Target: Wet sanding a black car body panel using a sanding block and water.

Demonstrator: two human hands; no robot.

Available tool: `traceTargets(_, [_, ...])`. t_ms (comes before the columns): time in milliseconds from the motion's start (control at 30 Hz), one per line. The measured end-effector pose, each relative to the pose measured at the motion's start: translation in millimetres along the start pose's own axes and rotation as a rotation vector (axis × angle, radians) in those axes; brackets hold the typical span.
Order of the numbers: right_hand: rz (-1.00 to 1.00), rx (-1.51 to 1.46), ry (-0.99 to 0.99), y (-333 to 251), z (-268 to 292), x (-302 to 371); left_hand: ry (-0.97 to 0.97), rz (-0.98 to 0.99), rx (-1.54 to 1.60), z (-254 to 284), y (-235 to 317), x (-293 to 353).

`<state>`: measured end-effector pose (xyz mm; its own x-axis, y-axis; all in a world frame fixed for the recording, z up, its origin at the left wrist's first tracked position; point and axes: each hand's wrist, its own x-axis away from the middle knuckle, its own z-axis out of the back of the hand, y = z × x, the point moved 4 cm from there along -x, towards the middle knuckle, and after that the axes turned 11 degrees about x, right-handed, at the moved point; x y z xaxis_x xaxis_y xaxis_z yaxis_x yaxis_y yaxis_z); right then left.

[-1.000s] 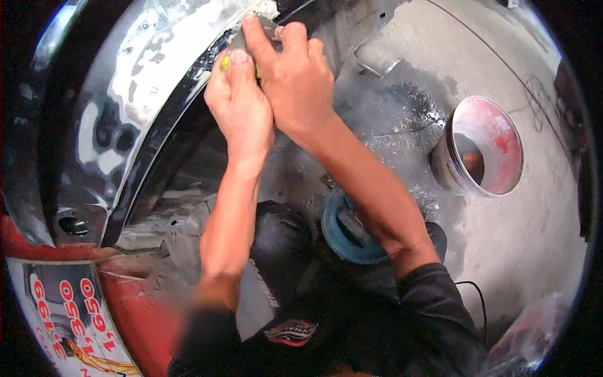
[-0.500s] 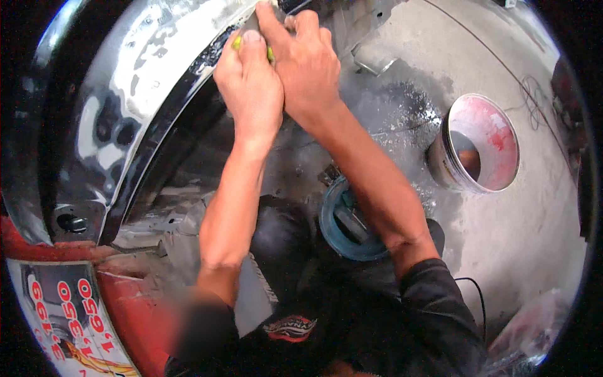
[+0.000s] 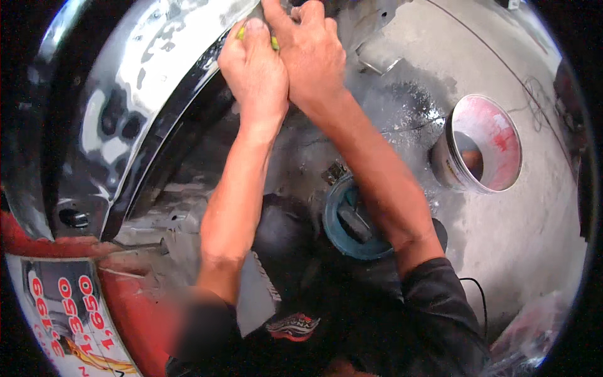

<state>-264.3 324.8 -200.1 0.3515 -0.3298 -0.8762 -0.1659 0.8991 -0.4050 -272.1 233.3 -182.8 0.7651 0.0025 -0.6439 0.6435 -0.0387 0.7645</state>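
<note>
Both my hands meet at the top of the view, by the curved edge of a black car body panel with pale, glossy patches. My left hand is closed, its thumb lying over a small yellow-green piece that shows only in bits, so its kind is unclear. My right hand presses against the left one, index finger reaching up to the panel edge and the other fingers curled. What those curled fingers hold, if anything, is hidden.
On the wet concrete floor to the right stands an open bucket, stained pink inside, with liquid. A blue-green basin holding a dark block is beneath my right forearm. A printed sign lies lower left; a black cable curves lower right.
Both hands have shifted slightly up and to the right along the panel edge, staying together. The yellow-green piece has moved with them.
</note>
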Motion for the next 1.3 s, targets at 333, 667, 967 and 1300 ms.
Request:
traceTargets(333, [0.042, -0.053, -0.038, -7.7, 7.7, 16.8, 0.128, 0.015, 0.082, 4.1, 4.8, 21.8])
traceTargets(667, [0.011, -0.069, -0.140, -11.6, 7.8, 15.5, 0.123, 0.048, 0.148, 4.4, 7.7, 17.0])
traceTargets(967, [0.034, -0.095, -0.109, -14.2, 10.4, 22.7, 0.105, 0.049, 0.045, 11.4, 9.4, 24.4])
traceTargets(1300, [0.073, -0.102, -0.054, -20.7, 5.6, 32.0, 0.117, 0.019, 0.029, 26.6, 5.4, 34.1])
